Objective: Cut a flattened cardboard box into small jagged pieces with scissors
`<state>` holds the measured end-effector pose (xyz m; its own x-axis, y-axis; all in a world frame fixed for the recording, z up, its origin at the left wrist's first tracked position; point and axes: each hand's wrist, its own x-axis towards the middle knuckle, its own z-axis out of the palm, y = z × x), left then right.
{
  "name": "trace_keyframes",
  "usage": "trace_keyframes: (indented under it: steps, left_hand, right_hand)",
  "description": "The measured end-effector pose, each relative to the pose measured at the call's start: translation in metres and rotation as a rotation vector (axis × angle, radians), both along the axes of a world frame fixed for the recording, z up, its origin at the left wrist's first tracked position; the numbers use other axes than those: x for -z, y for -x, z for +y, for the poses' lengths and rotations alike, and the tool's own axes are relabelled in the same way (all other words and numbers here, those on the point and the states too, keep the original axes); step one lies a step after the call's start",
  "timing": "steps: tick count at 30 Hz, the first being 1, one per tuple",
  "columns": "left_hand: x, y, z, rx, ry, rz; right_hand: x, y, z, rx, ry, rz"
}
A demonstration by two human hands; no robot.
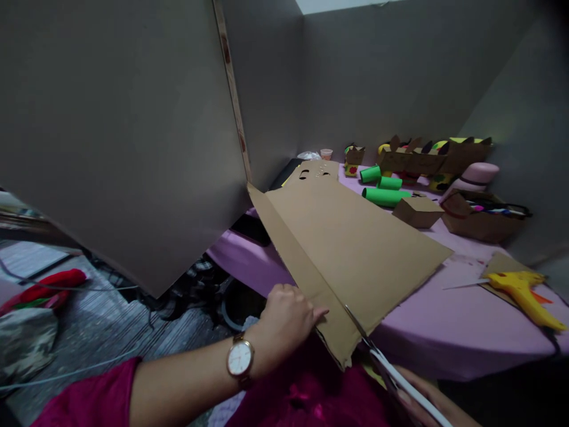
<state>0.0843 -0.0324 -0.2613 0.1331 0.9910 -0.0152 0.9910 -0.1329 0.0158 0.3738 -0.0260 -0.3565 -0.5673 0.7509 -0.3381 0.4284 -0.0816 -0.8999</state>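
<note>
A large folded sheet of cardboard [347, 225] lies across the table and sticks out over its front edge. My left hand [288, 311] grips the near left edge of the cardboard, fingers closed around it and thumb on top. In my right hand [427, 391], at the bottom of the view, is a pair of scissors [377, 359]. The scissor blades meet the cardboard's near edge close to the fold line, one blade lying over its surface. The scissors' handles and most of my right fingers are partly cut off by the frame.
A yellow glue gun [520, 287] lies at the right on the pink tablecloth [427, 332]. Behind stand green paper tubes [386, 196], a small cardboard box [418, 212], a box of pens [484, 222] and a pink bottle [478, 176]. A grey panel [124, 130] rises at the left.
</note>
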Motion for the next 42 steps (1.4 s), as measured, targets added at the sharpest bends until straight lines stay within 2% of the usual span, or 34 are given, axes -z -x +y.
trace_keyframes:
  steps: [2,3,4,6,8,10,13,16,21,26,33,42]
  left_hand:
    - [0.001,0.003,-0.005,-0.014,0.018,-0.117]
    - [0.003,0.003,-0.008,-0.031,0.043,-0.252]
    - [0.008,0.003,-0.012,-0.053,0.07,-0.457]
    - [0.023,-0.005,-0.019,-0.093,0.203,-1.002]
    - [0.041,-0.018,-0.024,-0.259,0.358,-1.475]
    - [0.057,-0.035,-0.026,-0.51,0.42,-1.797]
    - [0.067,-0.052,-0.024,-0.732,0.418,-2.042]
    - [0.066,-0.056,-0.021,-0.791,0.357,-2.113]
    - [0.064,-0.053,-0.021,-0.759,0.307,-2.142]
    - [0.066,-0.055,-0.022,-0.749,0.331,-2.142]
    - [0.07,-0.054,-0.022,-0.666,0.339,-2.136]
    - [0.063,-0.055,-0.023,-0.73,0.335,-2.085]
  right_hand:
    - [-0.005,0.004,-0.002,0.001,0.082,0.006]
    - [-0.008,0.007,-0.002,0.01,0.106,0.021]
    - [-0.01,0.009,-0.002,0.009,0.12,0.044]
    - [-0.014,0.013,-0.001,0.001,0.124,0.087]
    - [-0.018,0.017,0.002,-0.007,0.124,0.117]
    - [-0.02,0.018,0.004,-0.009,0.128,0.129]
    - [-0.023,0.015,0.005,-0.002,0.161,0.132]
    - [-0.023,0.007,0.002,-0.004,0.193,0.175]
    - [-0.017,-0.005,0.001,0.003,0.12,0.138]
    - [-0.022,0.002,0.003,-0.006,0.072,0.111]
    - [-0.028,0.013,0.005,-0.015,0.052,0.126]
    - [-0.02,0.008,0.003,0.0,0.014,0.116]
